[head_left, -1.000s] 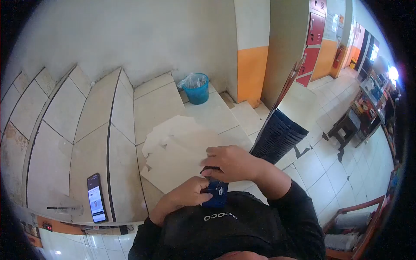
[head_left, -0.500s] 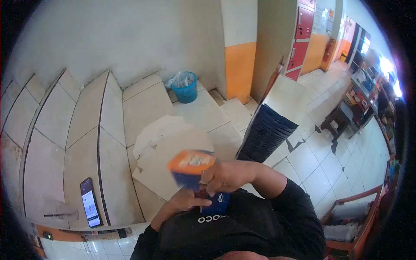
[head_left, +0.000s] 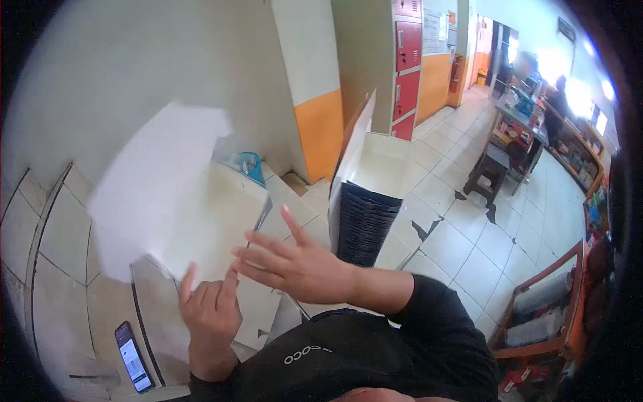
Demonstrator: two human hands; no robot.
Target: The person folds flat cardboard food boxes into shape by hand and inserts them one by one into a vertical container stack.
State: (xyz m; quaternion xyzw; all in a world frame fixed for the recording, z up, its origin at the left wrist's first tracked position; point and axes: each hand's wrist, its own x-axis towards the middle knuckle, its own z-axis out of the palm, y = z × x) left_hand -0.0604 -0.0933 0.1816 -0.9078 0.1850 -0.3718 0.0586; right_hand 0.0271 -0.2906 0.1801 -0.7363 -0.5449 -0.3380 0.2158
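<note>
A large white card sheet (head_left: 144, 194) with cut edges is raised in front of me, tilted over the tiled steps. My left hand (head_left: 211, 311) is at its lower edge, middle fingers curled and the outer ones pointing up; it appears to grip the sheet, though the thumb is hidden. My right hand (head_left: 298, 268) is open, fingers spread, its fingertips close to the left fingers and the sheet's right side. A cream-coloured card surface (head_left: 211, 214) shows behind the white one. To the right stands a tall open carton (head_left: 385, 161) with a stack of dark ridged pieces (head_left: 365, 224).
A lit phone (head_left: 134, 358) lies on a step (head_left: 107, 315) at lower left. Partly behind the card is a blue bin (head_left: 249, 166). Red lockers (head_left: 406, 94), a dark stool (head_left: 490, 171), a cluttered table (head_left: 519, 117) and a wooden-framed rack (head_left: 542, 301) stand right.
The blue and orange box has left my hands and is out of sight. White card that lay on the steps is now raised. My right hand has opened, and the view has turned right.
</note>
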